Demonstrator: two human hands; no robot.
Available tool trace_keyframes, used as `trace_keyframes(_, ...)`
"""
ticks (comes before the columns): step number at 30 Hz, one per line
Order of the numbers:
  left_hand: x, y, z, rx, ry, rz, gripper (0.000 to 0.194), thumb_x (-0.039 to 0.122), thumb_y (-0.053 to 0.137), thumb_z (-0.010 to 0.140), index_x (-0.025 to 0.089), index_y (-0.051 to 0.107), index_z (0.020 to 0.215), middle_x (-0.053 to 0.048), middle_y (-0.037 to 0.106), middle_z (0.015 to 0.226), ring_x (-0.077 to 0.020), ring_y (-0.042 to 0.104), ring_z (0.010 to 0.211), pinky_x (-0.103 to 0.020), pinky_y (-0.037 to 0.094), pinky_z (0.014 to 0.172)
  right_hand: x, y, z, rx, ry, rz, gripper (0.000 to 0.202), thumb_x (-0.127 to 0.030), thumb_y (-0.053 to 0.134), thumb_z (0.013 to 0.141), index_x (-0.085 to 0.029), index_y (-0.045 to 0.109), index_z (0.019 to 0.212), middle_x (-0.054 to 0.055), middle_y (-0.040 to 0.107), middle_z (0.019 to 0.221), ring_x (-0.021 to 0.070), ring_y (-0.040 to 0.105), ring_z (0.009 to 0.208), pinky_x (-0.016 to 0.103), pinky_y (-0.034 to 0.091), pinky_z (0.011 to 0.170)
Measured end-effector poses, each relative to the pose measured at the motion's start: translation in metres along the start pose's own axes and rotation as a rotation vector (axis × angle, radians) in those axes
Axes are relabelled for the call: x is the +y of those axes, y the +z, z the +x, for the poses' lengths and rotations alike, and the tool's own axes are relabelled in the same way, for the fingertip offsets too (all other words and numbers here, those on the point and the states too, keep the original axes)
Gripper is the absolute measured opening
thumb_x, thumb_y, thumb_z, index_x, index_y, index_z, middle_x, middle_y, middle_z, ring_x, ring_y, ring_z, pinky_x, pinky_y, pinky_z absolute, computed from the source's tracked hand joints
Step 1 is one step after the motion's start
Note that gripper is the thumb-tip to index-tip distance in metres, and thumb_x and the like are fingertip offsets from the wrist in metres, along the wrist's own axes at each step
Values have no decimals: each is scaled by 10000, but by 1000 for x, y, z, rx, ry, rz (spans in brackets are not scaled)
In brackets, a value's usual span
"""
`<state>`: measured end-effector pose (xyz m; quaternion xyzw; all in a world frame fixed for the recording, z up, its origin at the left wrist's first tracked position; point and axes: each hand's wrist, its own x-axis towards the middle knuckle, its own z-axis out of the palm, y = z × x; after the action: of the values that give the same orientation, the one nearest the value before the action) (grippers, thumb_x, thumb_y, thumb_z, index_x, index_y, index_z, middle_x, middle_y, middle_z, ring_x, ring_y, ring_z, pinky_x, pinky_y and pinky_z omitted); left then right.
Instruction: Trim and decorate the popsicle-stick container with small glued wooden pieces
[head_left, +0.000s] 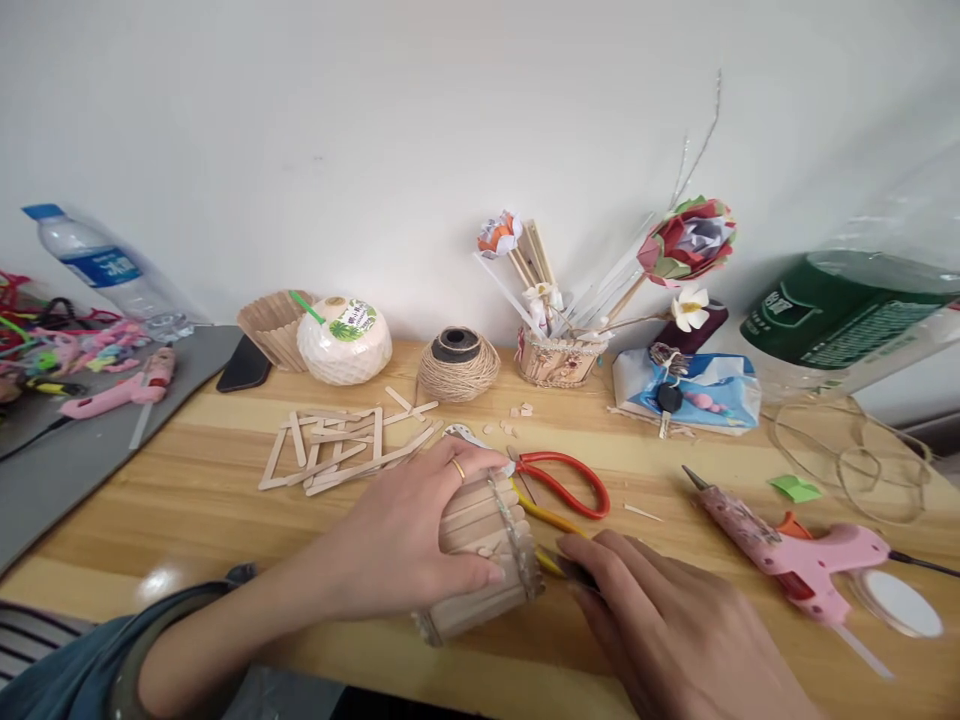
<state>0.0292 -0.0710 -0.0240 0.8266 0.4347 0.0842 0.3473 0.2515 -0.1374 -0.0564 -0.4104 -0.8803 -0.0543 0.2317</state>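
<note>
At near centre, the left hand [397, 530] grips a pale, box-like wooden-stick piece [480, 615]. Its visible sticks sit joined side by side, with 1 glittery silver trim [517, 535] along the right edge, so it looks well advanced. The right hand [667, 610] curls over a yellow-handled tool [555, 518]; whether gripping, I cannot tell. Farther left, loose flat wooden sticks [377, 433] remain unattached.

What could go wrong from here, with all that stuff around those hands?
The left hand grips the wooden-stick piece with its thumb across the slats; pressing too hard might loosen one. The right hand is close by, beside a yellow handle, so a slip could bump the piece. The pink glue gun at right has its cord attached; its nozzle may be hot, though heat doesn't show.
</note>
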Motion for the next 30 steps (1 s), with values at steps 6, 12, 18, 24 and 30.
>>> trace_keyframes(6, 3, 1, 1, 12, -9, 4, 618, 327, 693, 699, 283, 427, 1255, -32, 474, 1301, -268, 474, 1163, -444, 368, 985, -1, -4, -5, -99, -146, -208, 318, -71, 232, 903, -101, 502, 1067, 31, 605, 725, 161, 581, 565, 283, 439, 472)
trace_keyframes(12, 5, 2, 0, 16, -16, 18, 594, 301, 680, 701, 279, 435, 1243, -38, 463, 1304, -271, 470, 1168, -451, 366, 989, -5, -4, -5, -100, -154, -306, 352, -54, 254, 868, -102, 521, 1091, 21, 583, 724, 153, 548, 563, 293, 414, 491)
trace_keyframes(18, 4, 4, -2, 28, 4, 28, 581, 302, 668, 712, 276, 431, 1242, -56, 467, 1304, -278, 474, 1169, -455, 374, 990, -9, -5, -1, -135, -158, -347, 347, -42, 303, 823, -114, 530, 1075, 30, 599, 759, 162, 553, 585, 308, 399, 500)
trace_keyframes(24, 5, 5, -3, 33, 9, 45, 575, 308, 670, 717, 273, 438, 1242, -46, 476, 1282, -272, 496, 1140, -442, 388, 978, -10, -7, -1, -145, -164, -378, 347, -50, 341, 795, -129, 534, 1072, 26, 597, 746, 155, 544, 582, 301, 365, 500)
trace_keyframes(30, 3, 5, -1, 34, 16, 50, 588, 326, 676, 718, 270, 432, 1249, -43, 466, 1281, -265, 478, 1159, -444, 375, 990, -10, -7, -2, -138, -171, -403, 364, -54, 351, 761, -130, 530, 1069, 21, 604, 744, 162, 557, 587, 306, 360, 510)
